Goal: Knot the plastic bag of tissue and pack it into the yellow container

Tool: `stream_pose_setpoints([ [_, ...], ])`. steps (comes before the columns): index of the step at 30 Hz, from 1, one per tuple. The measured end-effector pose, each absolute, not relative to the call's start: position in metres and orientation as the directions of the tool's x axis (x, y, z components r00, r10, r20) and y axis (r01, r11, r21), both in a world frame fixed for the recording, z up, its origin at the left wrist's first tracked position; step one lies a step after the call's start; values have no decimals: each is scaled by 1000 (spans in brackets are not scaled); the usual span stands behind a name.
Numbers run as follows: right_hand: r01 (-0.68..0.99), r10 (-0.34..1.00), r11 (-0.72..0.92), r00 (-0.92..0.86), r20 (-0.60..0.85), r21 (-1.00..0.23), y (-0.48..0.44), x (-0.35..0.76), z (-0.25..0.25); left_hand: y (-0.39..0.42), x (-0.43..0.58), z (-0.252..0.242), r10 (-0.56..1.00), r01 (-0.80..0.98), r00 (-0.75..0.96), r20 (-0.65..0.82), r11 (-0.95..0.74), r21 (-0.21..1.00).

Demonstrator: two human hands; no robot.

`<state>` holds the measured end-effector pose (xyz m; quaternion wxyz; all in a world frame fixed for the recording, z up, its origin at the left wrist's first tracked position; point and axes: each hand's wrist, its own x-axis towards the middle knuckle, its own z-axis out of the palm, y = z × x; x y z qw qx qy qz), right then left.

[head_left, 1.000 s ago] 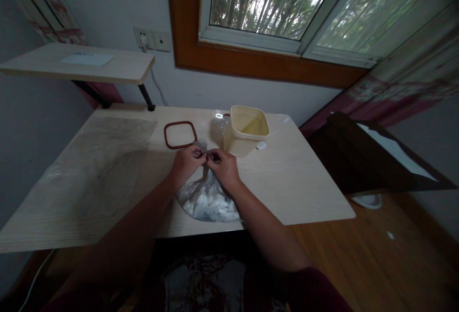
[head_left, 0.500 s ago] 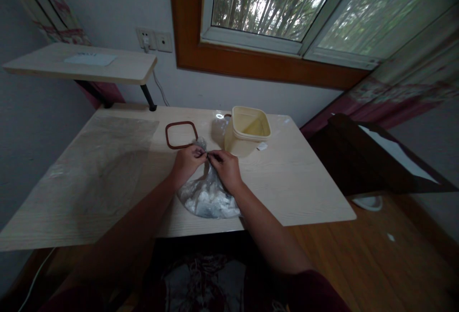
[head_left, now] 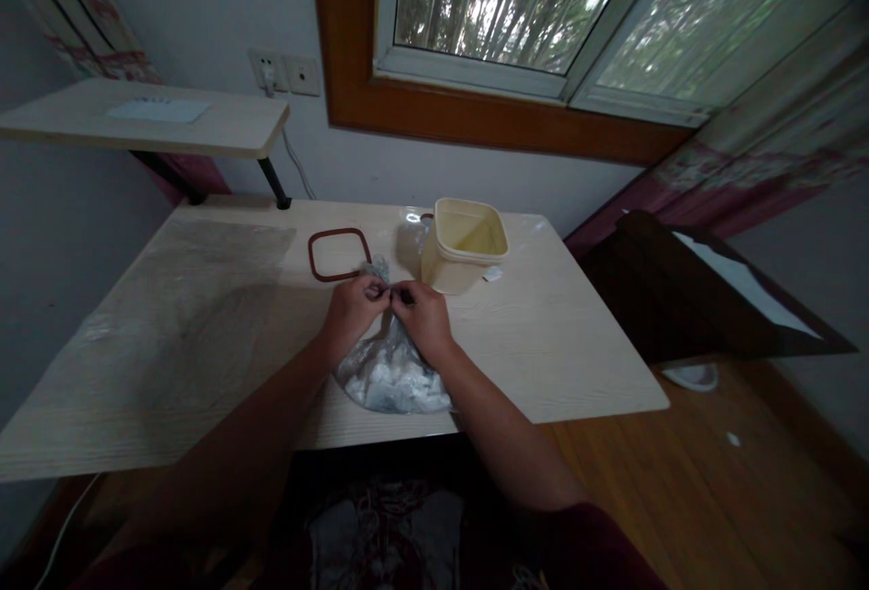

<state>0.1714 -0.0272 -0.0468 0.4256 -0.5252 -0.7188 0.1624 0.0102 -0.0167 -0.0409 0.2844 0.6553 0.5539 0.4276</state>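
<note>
Pinching the gathered neck of a clear plastic bag (head_left: 394,371) with left hand (head_left: 351,308) and right hand (head_left: 424,313), fingertips almost meeting. Left hand is bending inward at the wrist, thumb and fingers clamping on the neck. Right hand is mirroring it from the opposite side, also clamping there. Can't tell which fold each fingertip is holding; too small. Left forearm (head_left: 272,411) and right forearm (head_left: 499,423) are forming an inverted V across the near edge of the table (head_left: 570,328). Bag is resting there between them, white contents (head_left: 399,391) sitting low. Cream container (head_left: 448,270) is standing beyond the right hand; red-brown ring (head_left: 336,279) is lying past the left.
</note>
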Motion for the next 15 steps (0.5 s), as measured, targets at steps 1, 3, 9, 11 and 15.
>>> stream_pose_setpoints([
  [1, 620, 891, 400, -90, 445, -675, -27, 172, -47, -17, 10, -41, 970, 486, 19, 241, -220, 846],
  [3, 620, 885, 416, -108, 452, -666, -26, 172, -47, -17, 10, -40, 972, 484, 15, 234, -212, 849],
  [9, 587, 892, 423, -135, 431, -690, -25, 177, -48, -15, 8, -40, 977, 415, 35, 208, -204, 887],
  [11, 566, 894, 428, -149, 424, -704, -24, 179, -47, -14, 7, -39, 981, 398, 45, 191, -193, 897],
  [15, 512, 887, 455, -182, 425, -729, -24, 183, -45, -13, 5, -39, 982, 374, 71, 173, -187, 908],
])
